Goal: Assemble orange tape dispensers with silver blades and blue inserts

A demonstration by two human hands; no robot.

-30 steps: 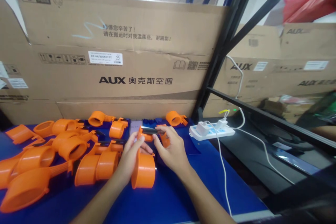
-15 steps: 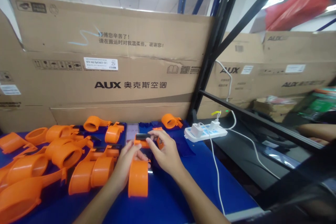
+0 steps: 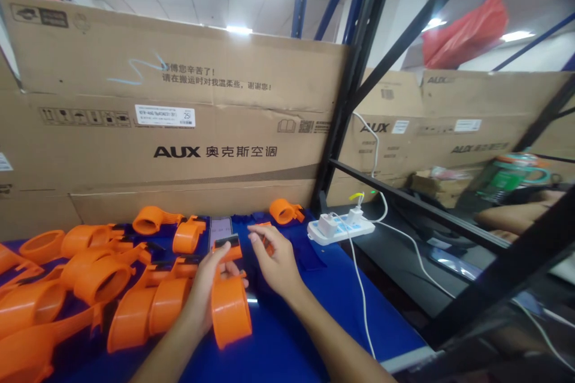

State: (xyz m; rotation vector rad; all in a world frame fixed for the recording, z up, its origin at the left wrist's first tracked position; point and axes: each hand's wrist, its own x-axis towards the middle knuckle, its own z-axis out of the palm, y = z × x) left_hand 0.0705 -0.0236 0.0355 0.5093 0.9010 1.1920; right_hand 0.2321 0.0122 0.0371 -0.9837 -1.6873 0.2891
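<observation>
My left hand (image 3: 204, 287) is closed around an orange plastic tape dispenser (image 3: 230, 305), thumb up near its top end where a dark blade strip (image 3: 224, 243) sits. My right hand (image 3: 274, 260) hovers just right of that top end, a small gap away, fingers curled and partly apart; a small orange piece (image 3: 266, 234) shows at its fingertips, and I cannot tell whether it is held. Both hands are over the blue table top (image 3: 287, 335).
Several more orange dispensers (image 3: 94, 269) lie heaped to the left. A phone (image 3: 220, 228) lies behind the hands. A white power strip (image 3: 340, 227) with chargers and cables sits at the right. Large cardboard boxes (image 3: 179, 119) wall the back; a black rack post (image 3: 345, 96) stands right.
My right hand has come off the dispenser's top end and drawn slightly right. My left hand still holds the dispenser. The view has tilted upward.
</observation>
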